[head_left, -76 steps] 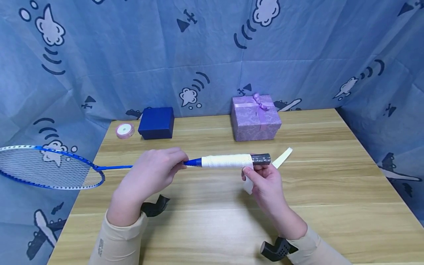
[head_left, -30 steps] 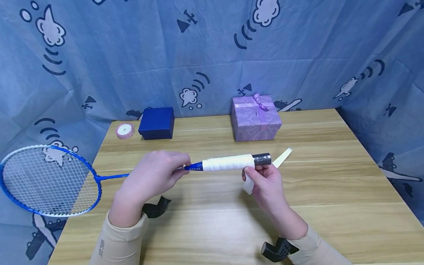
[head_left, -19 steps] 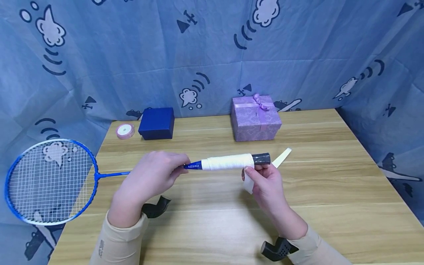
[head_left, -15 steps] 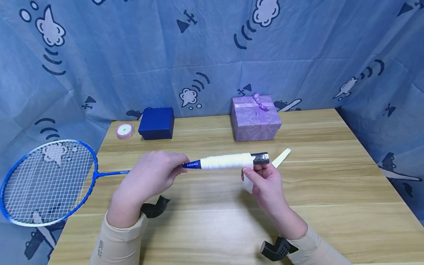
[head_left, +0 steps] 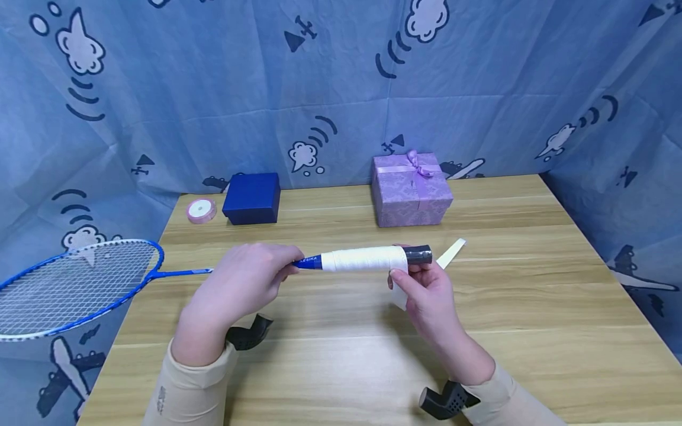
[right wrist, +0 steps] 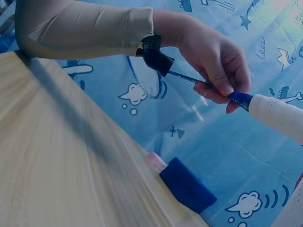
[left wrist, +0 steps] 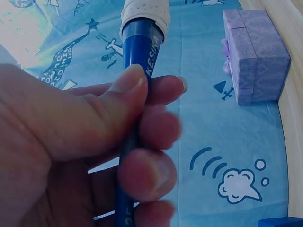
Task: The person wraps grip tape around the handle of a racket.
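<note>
Okay, head view first: a blue badminton racket (head_left: 183, 273) is being held sideways between both hands, its long axis running left to right and pretty much level. The thin shaft by the blue cone (head_left: 309, 262) is being gripped by the left hand (head_left: 246, 272), and the strung head (head_left: 85, 284) is sticking out to that hand's left, getting cut off by the edge of the view. A white strip (head_left: 398, 296) is being pinched at the handle by the right hand (head_left: 428, 302). Probably the bit that matters most: the dark uncovered end (head_left: 418, 254) is sitting just above the right fingers, so the right hand is nearer, and the left is being separated from it by the whole white wrap (head_left: 363, 259). A pale strip (head_left: 450, 253) is showing just past the right hand; whether it's joined to the pinched one can't be told. Beyond the left hand a dark blue box (head_left: 251, 198) is sitting, and a purple box (head_left: 412, 189) beyond the right.

Left wrist view: the shaft is being clasped between thumb and curled fingers, with KESIKA lettering showing on the cone and tiny holes dotting the wrap ahead.

Right wrist view: the left hand's grip is being seen from across; the right fingers aren't being shown clearly.
</note>
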{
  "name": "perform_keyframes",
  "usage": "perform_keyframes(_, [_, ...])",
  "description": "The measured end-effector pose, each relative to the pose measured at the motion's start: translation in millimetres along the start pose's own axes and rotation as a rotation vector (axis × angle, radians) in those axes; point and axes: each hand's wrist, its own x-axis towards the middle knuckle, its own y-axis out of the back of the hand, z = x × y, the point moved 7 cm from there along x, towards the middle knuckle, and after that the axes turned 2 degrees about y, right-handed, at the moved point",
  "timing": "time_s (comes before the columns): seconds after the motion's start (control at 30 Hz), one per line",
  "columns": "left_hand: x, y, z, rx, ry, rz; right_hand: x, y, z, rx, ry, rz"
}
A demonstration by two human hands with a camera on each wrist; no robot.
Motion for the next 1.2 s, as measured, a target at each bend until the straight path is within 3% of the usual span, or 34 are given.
perform_keyframes(0.47, [1.5,-4.0,-0.8,-0.077,0.034,-0.068,-0.3,0.7,-0.9,0.017,0.020,0.020])
perform_keyframes(0.83, [1.7,1.9,4.6,-0.066,-0.074,0.063,-0.8,3.9,3.0,0.014,-0.034,0.079])
perform_keyframes(1.2, [1.8,3.3,5.2,-0.030,-0.065,0.071,-0.2,4.0,3.7,0.012,-0.031,0.068])
